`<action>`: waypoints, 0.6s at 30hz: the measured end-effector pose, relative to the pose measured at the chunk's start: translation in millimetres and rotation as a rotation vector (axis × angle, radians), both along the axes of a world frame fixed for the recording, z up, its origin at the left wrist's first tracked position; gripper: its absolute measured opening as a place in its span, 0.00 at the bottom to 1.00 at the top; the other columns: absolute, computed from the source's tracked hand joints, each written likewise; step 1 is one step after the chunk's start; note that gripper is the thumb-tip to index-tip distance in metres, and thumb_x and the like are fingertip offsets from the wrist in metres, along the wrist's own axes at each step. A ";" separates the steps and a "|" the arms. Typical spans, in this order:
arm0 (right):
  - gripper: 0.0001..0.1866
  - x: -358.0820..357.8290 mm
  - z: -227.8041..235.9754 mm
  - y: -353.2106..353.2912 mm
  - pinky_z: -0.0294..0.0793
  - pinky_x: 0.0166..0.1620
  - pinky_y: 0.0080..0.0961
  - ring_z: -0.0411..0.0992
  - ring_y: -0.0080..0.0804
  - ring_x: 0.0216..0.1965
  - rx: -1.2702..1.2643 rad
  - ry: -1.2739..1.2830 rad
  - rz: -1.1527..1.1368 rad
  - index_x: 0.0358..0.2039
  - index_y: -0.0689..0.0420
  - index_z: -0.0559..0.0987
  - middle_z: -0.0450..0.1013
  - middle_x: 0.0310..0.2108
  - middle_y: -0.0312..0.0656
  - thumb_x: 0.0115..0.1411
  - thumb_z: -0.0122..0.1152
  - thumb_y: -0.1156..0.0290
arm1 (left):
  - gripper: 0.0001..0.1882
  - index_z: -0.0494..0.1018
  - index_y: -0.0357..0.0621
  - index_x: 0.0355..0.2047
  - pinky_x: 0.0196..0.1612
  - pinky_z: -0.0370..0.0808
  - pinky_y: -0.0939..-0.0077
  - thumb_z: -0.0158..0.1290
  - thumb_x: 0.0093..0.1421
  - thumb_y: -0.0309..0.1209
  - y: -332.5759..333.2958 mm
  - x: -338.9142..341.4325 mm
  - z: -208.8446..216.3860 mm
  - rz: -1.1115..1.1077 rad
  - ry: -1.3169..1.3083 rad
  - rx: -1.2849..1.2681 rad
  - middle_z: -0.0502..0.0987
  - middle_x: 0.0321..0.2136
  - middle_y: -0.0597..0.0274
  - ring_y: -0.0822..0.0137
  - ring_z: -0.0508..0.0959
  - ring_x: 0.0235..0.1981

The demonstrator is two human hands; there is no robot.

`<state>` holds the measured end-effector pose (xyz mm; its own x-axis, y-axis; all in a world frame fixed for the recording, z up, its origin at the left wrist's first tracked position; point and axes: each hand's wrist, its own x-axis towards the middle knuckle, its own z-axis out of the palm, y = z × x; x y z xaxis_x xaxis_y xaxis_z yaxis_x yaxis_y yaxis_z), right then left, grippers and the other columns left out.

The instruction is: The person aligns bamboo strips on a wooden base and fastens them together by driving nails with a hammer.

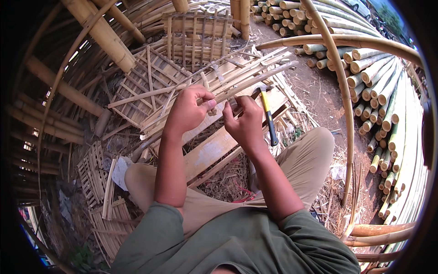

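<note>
My left hand (191, 109) is closed, thumb against fingers, around a short bamboo stick (205, 80) whose upper end shows beyond the knuckles. A little to its right, my right hand (245, 121) is curled with thumb and forefinger nearly together; whatever lies between them is too small to make out. A hammer (266, 107) with a yellow and black handle rests just right of that hand, its head pointing away from me. Under and beyond both hands lie long split bamboo strips (248, 82). Below the hands runs a wide wooden plank (207, 155).
Slatted bamboo panels (137, 86) lie at the far left, and another panel (198, 39) leans behind. Cut bamboo poles (369, 91) are stacked on the right. A curved bamboo pole (340, 68) rises close by on the right. Smaller slatted pieces (93, 171) lie left of my knee.
</note>
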<state>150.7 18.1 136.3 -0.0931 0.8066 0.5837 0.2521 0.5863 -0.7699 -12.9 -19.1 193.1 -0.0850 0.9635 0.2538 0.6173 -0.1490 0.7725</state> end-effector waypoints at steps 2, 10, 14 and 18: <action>0.11 2.1 -1.3 0.1 0.74 0.31 0.37 0.73 0.47 0.25 0.032 -0.035 0.040 0.31 0.68 0.76 0.73 0.26 0.53 0.53 0.65 0.73 | 0.06 0.80 0.31 0.33 0.43 0.74 0.70 0.61 0.55 0.22 -0.3 -2.9 0.5 -0.004 0.016 -0.013 0.79 0.31 0.55 0.62 0.79 0.35; 0.16 5.0 -26.5 3.4 0.75 0.33 0.36 0.75 0.46 0.28 0.061 0.036 -0.025 0.41 0.69 0.71 0.73 0.32 0.52 0.53 0.63 0.76 | 0.05 0.80 0.32 0.31 0.43 0.73 0.70 0.62 0.54 0.22 2.0 15.3 -6.5 -0.019 -0.003 -0.039 0.79 0.30 0.56 0.64 0.78 0.34; 0.14 3.2 -22.8 -6.4 0.77 0.34 0.32 0.78 0.42 0.33 -0.070 0.143 0.009 0.42 0.68 0.71 0.74 0.34 0.52 0.56 0.60 0.79 | 0.05 0.80 0.32 0.31 0.43 0.73 0.70 0.62 0.55 0.22 1.7 16.3 -7.4 0.002 -0.014 -0.077 0.79 0.30 0.56 0.64 0.78 0.34; 0.16 -11.8 -26.6 -6.6 0.78 0.35 0.31 0.79 0.38 0.34 0.013 0.451 -0.055 0.46 0.66 0.70 0.74 0.33 0.50 0.57 0.59 0.82 | 0.05 0.80 0.32 0.32 0.42 0.74 0.70 0.62 0.56 0.22 2.7 19.3 -8.7 0.007 -0.045 -0.091 0.79 0.30 0.56 0.65 0.78 0.34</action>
